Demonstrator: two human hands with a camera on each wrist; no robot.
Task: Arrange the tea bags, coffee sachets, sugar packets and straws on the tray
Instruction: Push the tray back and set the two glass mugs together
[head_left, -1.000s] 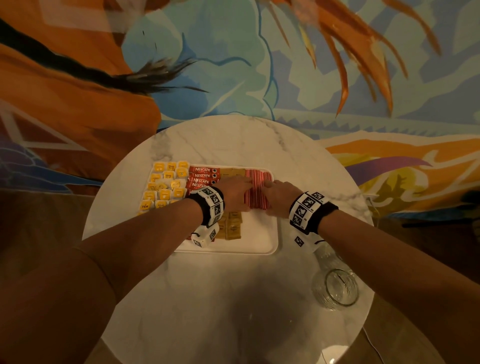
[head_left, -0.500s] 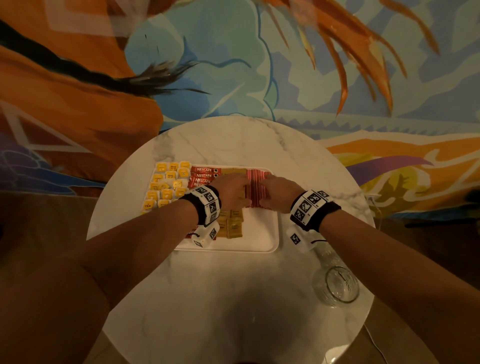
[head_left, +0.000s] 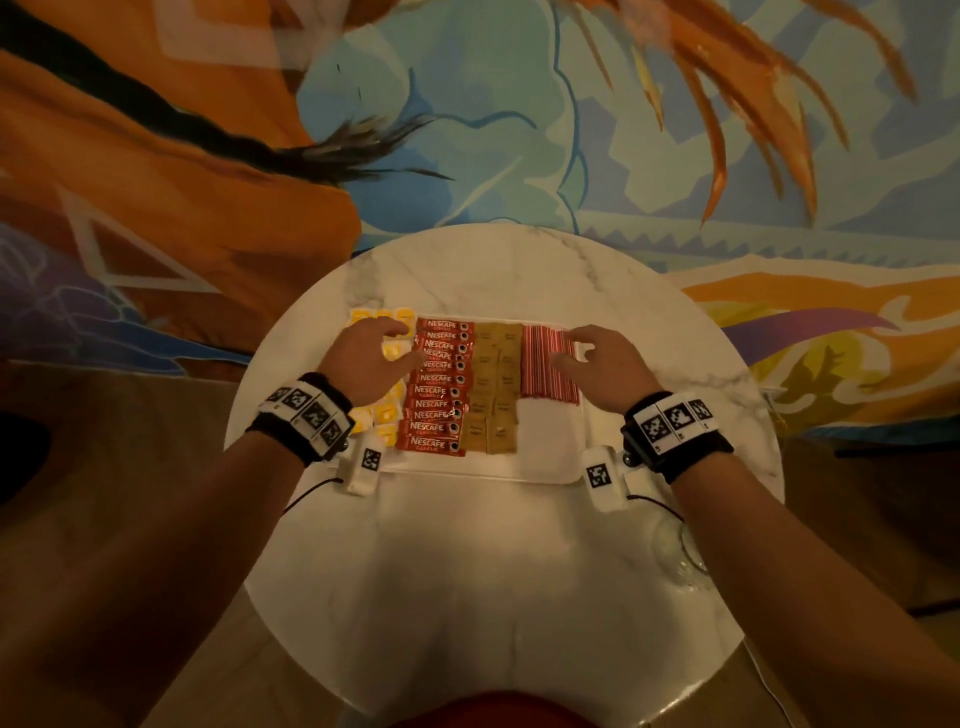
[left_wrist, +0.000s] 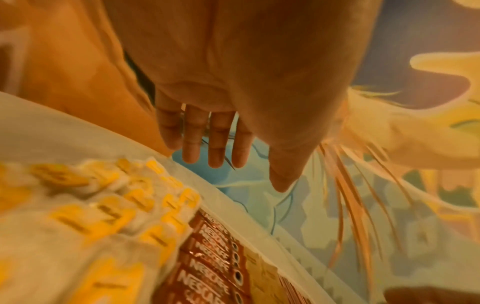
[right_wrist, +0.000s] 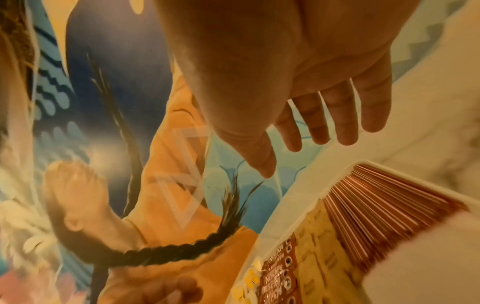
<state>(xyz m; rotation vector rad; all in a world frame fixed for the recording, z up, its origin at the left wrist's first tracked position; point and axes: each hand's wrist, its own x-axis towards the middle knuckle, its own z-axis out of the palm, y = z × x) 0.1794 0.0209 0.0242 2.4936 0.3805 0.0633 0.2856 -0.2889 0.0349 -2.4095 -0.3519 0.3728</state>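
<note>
Both hands hover with fingers loosely spread, gripping nothing: left hand (head_left: 366, 358) over the yellow tea bags (head_left: 388, 415) at the tray's (head_left: 545, 441) left edge, right hand (head_left: 605, 358) over the red-striped straws (head_left: 548, 364) at its right. Between sit red "NESCAFE CLASSIC" sachets (head_left: 439, 384) and brown sugar packets (head_left: 496, 387). A glass (head_left: 680, 556) stands on the table's (head_left: 493, 571) right edge.

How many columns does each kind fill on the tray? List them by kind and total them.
Tea bags: 3 columns, partly hidden under the left hand
Coffee sachets: 1 column
Sugar packets: 2 columns
Straws: 1 bank, side by side
Total: 7
</note>
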